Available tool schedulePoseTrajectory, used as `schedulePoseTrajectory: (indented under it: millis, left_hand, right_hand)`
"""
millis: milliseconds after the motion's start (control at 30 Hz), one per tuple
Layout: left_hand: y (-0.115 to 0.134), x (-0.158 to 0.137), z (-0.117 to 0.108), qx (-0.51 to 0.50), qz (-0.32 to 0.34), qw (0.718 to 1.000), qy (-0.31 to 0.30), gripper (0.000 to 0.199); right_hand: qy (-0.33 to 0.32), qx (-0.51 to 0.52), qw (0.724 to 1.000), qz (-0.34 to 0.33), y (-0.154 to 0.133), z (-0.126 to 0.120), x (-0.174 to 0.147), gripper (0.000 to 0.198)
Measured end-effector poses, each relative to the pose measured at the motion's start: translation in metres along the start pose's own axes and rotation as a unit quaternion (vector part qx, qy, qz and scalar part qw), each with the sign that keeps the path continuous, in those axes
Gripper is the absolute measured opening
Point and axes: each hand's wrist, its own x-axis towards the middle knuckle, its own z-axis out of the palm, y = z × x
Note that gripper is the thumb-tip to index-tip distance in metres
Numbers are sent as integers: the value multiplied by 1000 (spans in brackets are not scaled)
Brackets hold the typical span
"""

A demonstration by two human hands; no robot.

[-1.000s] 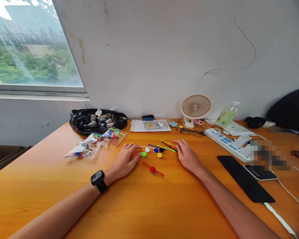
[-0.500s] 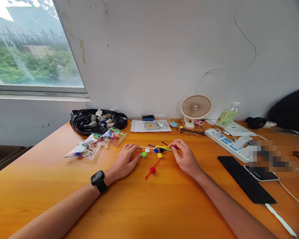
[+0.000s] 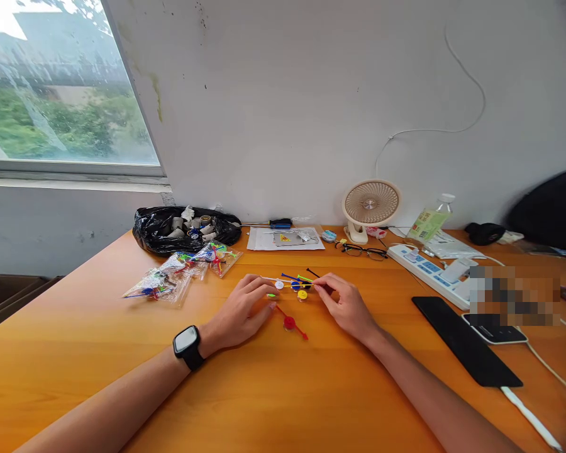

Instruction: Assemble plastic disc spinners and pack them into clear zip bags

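My left hand (image 3: 239, 313) lies low over the table, holding nothing, thumb and fingers apart. Its fingertips partly cover a green disc (image 3: 271, 295), and its thumb tip is by the tail of a red arrow spinner (image 3: 289, 323). My right hand (image 3: 346, 308) pinches the end of a thin yellow arrow-like stick (image 3: 307, 285). Below that stick stands a yellow disc (image 3: 302, 294); a white disc (image 3: 279, 285) and a blue disc (image 3: 295, 287) sit behind. Blue, green, white and black sticks lie farther back. The black disc is mostly hidden by my right fingers.
Clear bags of coloured parts (image 3: 158, 285) lie left, before a black plastic bag (image 3: 144, 229). Papers (image 3: 259, 239), a fan (image 3: 371, 202) and eyeglasses (image 3: 358, 250) are at the back. A power strip (image 3: 422, 270) and a black flat pad (image 3: 465, 340) lie right.
The red arrow has turned, its head swinging from lower left to lower right. My right hand has moved slightly left with the yellow stick. My left hand now covers most of the green disc.
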Motion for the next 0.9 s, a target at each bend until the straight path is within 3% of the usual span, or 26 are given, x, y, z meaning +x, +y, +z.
schedulePoseTrajectory:
  millis: [433,600,800,900]
  left_hand:
    - [19,-4,5,23,103,989,-108,28]
    - [9,-4,5,43,72,995,-62,13]
    - [-11,0,-13,91,64,991,-68,20]
    - [-24,1,-16,139,18,990,-27,13]
  right_hand:
    - [-15,4,1000,-1,1,0,-1,19]
    - [-20,15,1000,5,3,-1,-2,17]
    - [-46,42,998,19,2,-2,-2,18]
    - [-62,44,997,28,3,-2,-2,18]
